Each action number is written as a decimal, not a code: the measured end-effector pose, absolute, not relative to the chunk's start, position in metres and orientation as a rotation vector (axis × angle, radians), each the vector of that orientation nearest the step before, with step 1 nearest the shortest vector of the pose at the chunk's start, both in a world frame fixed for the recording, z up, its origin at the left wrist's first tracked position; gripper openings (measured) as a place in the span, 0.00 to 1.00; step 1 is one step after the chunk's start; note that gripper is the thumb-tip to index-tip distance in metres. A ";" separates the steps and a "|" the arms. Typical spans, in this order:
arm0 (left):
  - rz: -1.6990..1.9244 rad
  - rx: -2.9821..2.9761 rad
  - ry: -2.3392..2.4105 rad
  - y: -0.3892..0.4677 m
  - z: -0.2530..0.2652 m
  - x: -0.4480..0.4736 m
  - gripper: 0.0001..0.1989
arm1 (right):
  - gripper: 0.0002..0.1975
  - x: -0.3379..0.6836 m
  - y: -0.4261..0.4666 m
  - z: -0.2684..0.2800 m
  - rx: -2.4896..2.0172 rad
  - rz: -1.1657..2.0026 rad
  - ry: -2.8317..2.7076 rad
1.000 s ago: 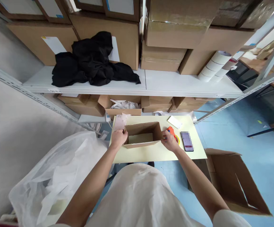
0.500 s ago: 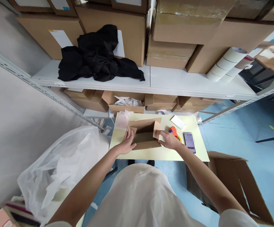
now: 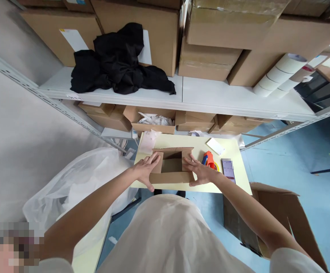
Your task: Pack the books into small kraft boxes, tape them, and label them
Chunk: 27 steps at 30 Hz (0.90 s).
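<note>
A small cardboard box (image 3: 171, 178) stands on the pale yellow table in front of me, its top open and its inside partly visible. Its two short side flaps are folded inward, while the long front and back flaps stick outward. My left hand (image 3: 147, 169) lies with spread fingers on the left flap and edge. On the opposite side, my right hand (image 3: 198, 170) rests its spread fingers on the right flap. Just right of that hand is an orange tape dispenser (image 3: 209, 159) with a yellow roll of tape beside it.
A phone (image 3: 228, 170) and a white block (image 3: 215, 146) lie on the table (image 3: 240, 163). Behind it rises a shelf (image 3: 210, 99) with cartons, black cloth (image 3: 119, 62) and label rolls (image 3: 280, 74). A clear plastic bag (image 3: 76, 185) is at left, a large open carton (image 3: 278, 216) at right.
The side flaps have gone from raised to folded inward under my hands. My fingers have spread out, and the box sits slightly nearer to me.
</note>
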<state>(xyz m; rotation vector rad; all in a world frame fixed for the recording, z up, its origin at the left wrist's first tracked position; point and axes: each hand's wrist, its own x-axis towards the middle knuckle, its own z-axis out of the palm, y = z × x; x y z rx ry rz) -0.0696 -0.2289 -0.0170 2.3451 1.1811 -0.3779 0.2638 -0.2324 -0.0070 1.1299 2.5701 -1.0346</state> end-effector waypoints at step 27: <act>0.696 1.862 1.561 -0.236 -0.067 -0.041 0.30 | 0.26 0.264 -0.233 -0.040 1.725 -0.960 2.787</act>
